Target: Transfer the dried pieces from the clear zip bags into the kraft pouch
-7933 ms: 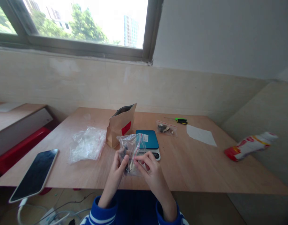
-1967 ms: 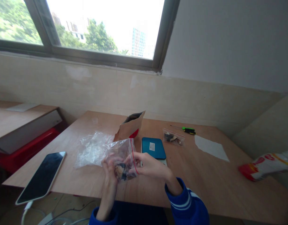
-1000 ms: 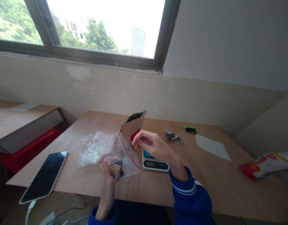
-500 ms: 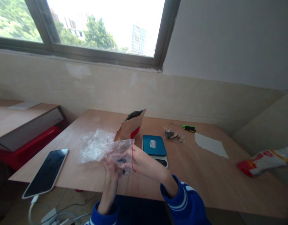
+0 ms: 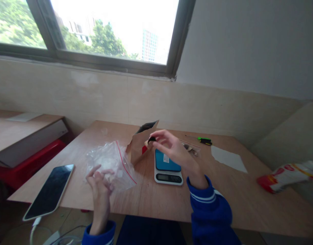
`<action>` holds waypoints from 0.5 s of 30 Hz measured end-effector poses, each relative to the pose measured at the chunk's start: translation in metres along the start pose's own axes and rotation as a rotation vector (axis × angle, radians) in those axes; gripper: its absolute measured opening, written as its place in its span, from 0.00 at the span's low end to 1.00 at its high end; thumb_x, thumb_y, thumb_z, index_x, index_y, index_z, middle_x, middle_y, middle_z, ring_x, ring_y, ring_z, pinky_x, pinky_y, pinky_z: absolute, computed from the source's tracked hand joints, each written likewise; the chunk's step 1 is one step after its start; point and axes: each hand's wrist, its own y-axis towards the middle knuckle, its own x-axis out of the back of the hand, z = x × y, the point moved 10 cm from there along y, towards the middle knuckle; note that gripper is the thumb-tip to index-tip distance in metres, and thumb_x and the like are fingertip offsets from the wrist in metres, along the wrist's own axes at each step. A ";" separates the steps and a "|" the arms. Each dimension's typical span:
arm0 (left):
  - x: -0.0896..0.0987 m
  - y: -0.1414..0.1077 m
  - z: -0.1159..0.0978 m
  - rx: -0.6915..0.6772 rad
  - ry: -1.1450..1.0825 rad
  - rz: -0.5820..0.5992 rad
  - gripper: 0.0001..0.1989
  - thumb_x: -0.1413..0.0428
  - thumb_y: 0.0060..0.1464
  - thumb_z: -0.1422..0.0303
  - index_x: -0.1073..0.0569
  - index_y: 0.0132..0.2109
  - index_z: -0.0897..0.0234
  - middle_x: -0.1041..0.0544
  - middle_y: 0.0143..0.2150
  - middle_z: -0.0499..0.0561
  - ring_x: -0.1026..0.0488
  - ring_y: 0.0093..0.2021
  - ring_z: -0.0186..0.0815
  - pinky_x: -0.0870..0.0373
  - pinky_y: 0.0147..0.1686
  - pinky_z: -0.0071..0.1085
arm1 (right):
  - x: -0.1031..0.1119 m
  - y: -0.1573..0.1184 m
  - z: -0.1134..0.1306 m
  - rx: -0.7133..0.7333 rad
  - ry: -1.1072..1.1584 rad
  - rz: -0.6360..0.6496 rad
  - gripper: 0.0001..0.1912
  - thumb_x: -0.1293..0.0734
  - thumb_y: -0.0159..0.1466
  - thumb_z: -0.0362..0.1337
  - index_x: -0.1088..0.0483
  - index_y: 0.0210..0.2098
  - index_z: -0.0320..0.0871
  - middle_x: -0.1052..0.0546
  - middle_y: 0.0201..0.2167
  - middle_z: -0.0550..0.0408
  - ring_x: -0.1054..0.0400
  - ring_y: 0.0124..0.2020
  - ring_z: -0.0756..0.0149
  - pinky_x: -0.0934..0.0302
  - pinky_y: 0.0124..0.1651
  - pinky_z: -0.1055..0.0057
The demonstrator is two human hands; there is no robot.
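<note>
My right hand (image 5: 171,149) is raised over the kitchen scale (image 5: 169,179), with a small dark and tan piece (image 5: 150,140) pinched between thumb and fingers. The piece is in front of the open brown paper pouch (image 5: 138,145), whose front carries a red mark. My left hand (image 5: 99,185) has its fingers apart at the edge of a clear zip bag (image 5: 122,177) with a red seal line. More crumpled clear plastic (image 5: 97,153) lies behind that hand. The scale has a blue top and a small display.
A phone (image 5: 50,190) on a cable lies at the left edge. Right of the scale are a small bag of parts (image 5: 193,149), green and black-yellow handled tools (image 5: 204,140), white paper (image 5: 229,158) and a red-white bottle (image 5: 286,177) on its side. A red stool (image 5: 51,149) stands left.
My right hand has come out of the zip bag and moved up and right with the small piece. The left hand has shifted left, and the bag now lies lower on the table.
</note>
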 end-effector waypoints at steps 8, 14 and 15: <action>0.028 0.091 -0.039 -0.160 0.612 -0.007 0.26 0.59 0.59 0.51 0.37 0.55 0.64 0.28 0.35 0.50 0.38 0.21 0.29 0.38 0.20 0.27 | 0.020 0.065 -0.014 0.146 -0.274 -0.207 0.11 0.35 0.63 0.37 0.29 0.45 0.44 0.24 0.46 0.50 0.32 0.47 0.61 0.38 0.52 0.62; 0.024 0.118 -0.038 -0.295 0.923 -0.053 0.30 0.51 0.54 0.56 0.34 0.58 0.73 0.32 0.54 0.70 0.35 0.55 0.57 0.40 0.52 0.54 | 0.035 0.036 -0.041 0.120 -0.463 -0.235 0.16 0.42 0.67 0.39 0.31 0.53 0.48 0.34 0.58 0.48 0.44 0.62 0.60 0.53 0.64 0.55; 0.018 0.112 -0.041 -0.378 0.976 -0.028 0.31 0.52 0.56 0.56 0.37 0.60 0.72 0.35 0.58 0.70 0.38 0.58 0.57 0.42 0.55 0.55 | 0.046 0.028 -0.051 0.107 -0.472 -0.254 0.16 0.43 0.68 0.39 0.31 0.52 0.48 0.34 0.58 0.48 0.44 0.62 0.60 0.53 0.65 0.56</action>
